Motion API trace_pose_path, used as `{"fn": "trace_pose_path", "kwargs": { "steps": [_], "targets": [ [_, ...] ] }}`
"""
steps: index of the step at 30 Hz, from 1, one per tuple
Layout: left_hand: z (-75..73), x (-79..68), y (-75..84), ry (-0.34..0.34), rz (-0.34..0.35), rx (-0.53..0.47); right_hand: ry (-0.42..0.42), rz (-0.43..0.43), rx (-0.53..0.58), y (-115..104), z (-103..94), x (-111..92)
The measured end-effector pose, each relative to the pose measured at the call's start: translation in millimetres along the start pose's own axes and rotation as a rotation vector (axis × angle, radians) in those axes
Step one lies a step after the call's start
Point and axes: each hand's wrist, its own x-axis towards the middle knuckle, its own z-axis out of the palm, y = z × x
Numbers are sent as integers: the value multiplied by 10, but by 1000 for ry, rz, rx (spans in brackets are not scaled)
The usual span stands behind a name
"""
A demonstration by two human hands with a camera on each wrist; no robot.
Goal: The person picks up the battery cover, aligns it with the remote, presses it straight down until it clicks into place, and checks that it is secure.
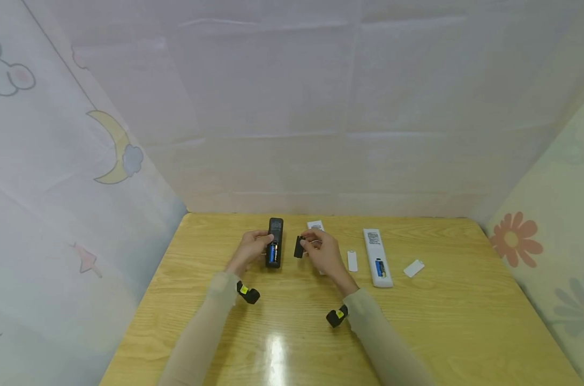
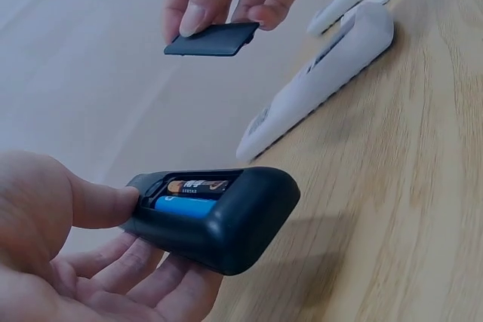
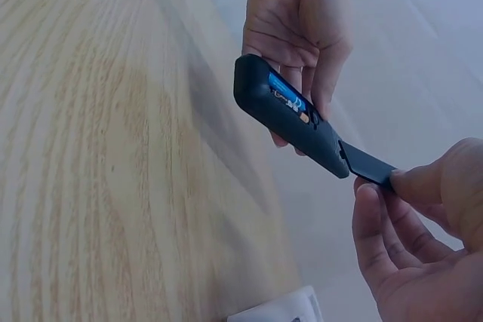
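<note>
My left hand (image 1: 247, 250) holds a black remote control (image 1: 276, 228), thumb on its back face and fingers beneath, as the left wrist view shows. Its battery bay is uncovered and holds two batteries, a blue one (image 2: 183, 206) and one with a black-and-copper end (image 2: 204, 187). To the right of the remote, my right hand (image 1: 327, 256) pinches a black battery cover (image 1: 299, 247) between thumb and fingers. The cover is held up, apart from the remote in the head and left wrist views.
A white remote control (image 1: 315, 224) lies partly hidden behind my right hand. Farther right lies another white remote (image 1: 374, 245) with its battery bay uncovered. Two white battery covers, one (image 1: 352, 261) left of that remote and one (image 1: 413, 268) right of it, lie on the wooden table (image 1: 456, 321).
</note>
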Motion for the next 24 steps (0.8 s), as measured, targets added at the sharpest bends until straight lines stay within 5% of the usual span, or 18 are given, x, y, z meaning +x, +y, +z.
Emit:
{"fn": "trace_pose_path", "kwargs": {
  "steps": [24],
  "targets": [
    [168, 20, 22, 15, 51, -62, -39, -51, 40, -55, -27, 82]
  ]
}}
